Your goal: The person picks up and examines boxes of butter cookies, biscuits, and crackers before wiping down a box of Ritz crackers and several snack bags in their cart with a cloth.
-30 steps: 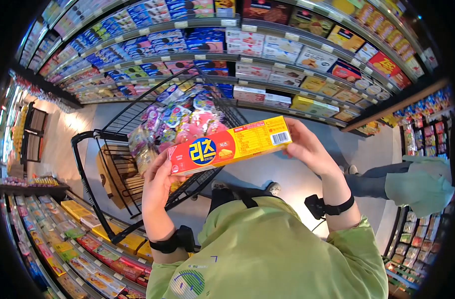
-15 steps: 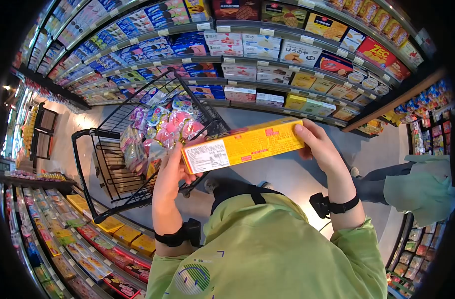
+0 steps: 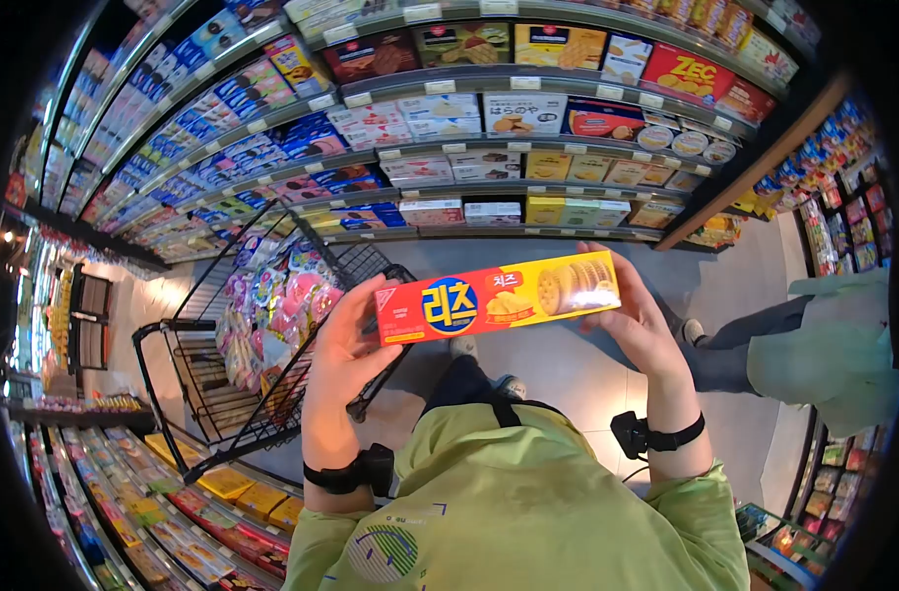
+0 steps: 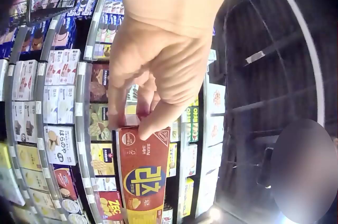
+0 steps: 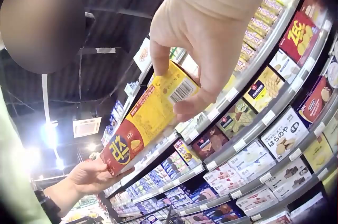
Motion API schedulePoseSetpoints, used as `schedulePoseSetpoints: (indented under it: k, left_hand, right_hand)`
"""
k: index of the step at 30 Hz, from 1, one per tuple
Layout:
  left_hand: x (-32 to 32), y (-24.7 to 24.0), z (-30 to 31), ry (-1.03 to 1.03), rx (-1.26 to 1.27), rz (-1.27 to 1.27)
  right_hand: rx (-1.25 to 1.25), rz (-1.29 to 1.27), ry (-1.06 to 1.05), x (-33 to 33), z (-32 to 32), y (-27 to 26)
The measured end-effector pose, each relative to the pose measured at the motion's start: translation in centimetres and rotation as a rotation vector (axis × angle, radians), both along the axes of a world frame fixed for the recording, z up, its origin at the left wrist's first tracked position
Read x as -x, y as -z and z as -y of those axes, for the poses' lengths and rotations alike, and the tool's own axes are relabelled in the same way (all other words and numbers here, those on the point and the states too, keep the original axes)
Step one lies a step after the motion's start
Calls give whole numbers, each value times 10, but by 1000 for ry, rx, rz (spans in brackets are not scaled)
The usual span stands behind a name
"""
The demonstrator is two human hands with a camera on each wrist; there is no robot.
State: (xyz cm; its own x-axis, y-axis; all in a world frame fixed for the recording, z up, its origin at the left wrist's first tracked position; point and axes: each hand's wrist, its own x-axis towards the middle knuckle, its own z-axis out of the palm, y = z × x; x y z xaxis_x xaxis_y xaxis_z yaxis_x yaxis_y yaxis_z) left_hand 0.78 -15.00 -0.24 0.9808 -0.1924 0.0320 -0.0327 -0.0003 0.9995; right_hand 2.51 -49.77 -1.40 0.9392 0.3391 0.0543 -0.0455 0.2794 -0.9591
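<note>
A long red and yellow cracker box point(image 3: 509, 295) is held up level in front of the body, its face with the cracker picture turned up. My left hand point(image 3: 349, 340) grips the red end; in the left wrist view its thumb and fingers point(image 4: 153, 121) pinch that end. At the yellow end, my right hand point(image 3: 639, 320) has its thumb and fingers on either side. The right wrist view shows the barcode point(image 5: 182, 91) on the end panel between the right hand's point(image 5: 203, 39) thumb and fingers.
A black wire shopping cart point(image 3: 189, 340) stands at the left, with colourful bagged sweets point(image 3: 277, 300) inside. Shelves of boxed biscuits point(image 3: 523, 113) run across the front, and more shelves point(image 3: 125, 492) lie at lower left. Another person in a light green top point(image 3: 799, 369) stands at the right.
The cracker box has been turned over between both hands, from a side panel, past a yellow face with a white label, to the cracker-picture face. The view has shifted along the shelves.
</note>
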Motion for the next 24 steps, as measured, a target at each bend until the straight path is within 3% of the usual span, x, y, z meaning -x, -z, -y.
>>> schedulePoseSetpoints:
  k: [2, 9, 19, 21, 23, 24]
  left_hand:
    - [-14, 1, 10, 5, 8, -6]
    - [-89, 15, 40, 136, 100, 120]
    - [-217, 9, 82, 389, 470, -46]
    - [-236, 0, 89, 306, 411, -25]
    - [-256, -4, 88, 289, 193, 101]
    - [-268, -1, 88, 290, 239, 116]
  right_hand:
    - [-54, -24, -47, -6, 13, -1]
    - [-77, -89, 114, -40, 46, 8]
    - [-151, -48, 244, -137, 79, -18]
    - [-52, 167, 277, -159, 81, -22]
    - [46, 216, 258, -182, 86, -24]
    - [144, 250, 235, -192, 90, -25]
